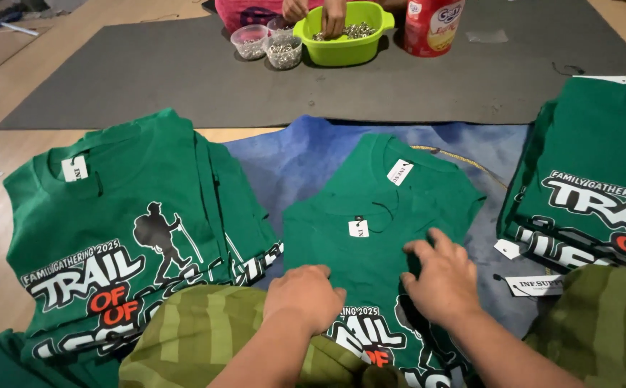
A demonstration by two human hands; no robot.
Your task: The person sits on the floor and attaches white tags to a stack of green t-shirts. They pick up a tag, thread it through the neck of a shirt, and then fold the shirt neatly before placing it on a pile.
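Note:
A folded green T-shirt point(378, 208) with a printed chest design lies flat in front of me on a blue cloth point(291, 162). A small white hang tag point(358, 228) rests on its chest and a white neck label point(399, 172) shows at the collar. My left hand point(304, 296) presses knuckles-down on the shirt's lower left, fingers curled under. My right hand point(442, 276) lies flat on the shirt's lower right, fingers spread toward the tag. Neither hand grips anything.
A stack of similar green shirts point(112, 223) lies to the left, another stack point(593, 179) to the right with loose tags point(534, 285). On a grey mat point(169, 79) beyond, another person's hands point(331, 14) reach into a lime-green basin point(345, 47) beside small clear cups point(284, 50) and a red canister point(431, 25).

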